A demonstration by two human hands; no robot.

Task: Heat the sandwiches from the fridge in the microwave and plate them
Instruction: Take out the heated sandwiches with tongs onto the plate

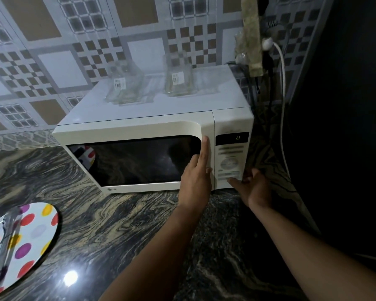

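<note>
Heating seems under way: we press the left hand (197, 170) flat on the microwave (152, 135) door at centre frame, fingers straight, holding nothing. Right hand (251, 187) touches the panel buttons (229, 174), loosely spread. Sandwiches are probably inside, unseen. Next, starting it.

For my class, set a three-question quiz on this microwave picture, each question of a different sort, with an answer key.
1. True or false: the microwave door is wide open.
2. Which lies on the dotted plate? A) a sandwich B) tongs C) a cup
3. Fill in: the left hand lies with straight fingers on the door's ____ edge.

Key:
1. False; the door is shut, and the right hand reaches the control panel.
2. B
3. right
</note>
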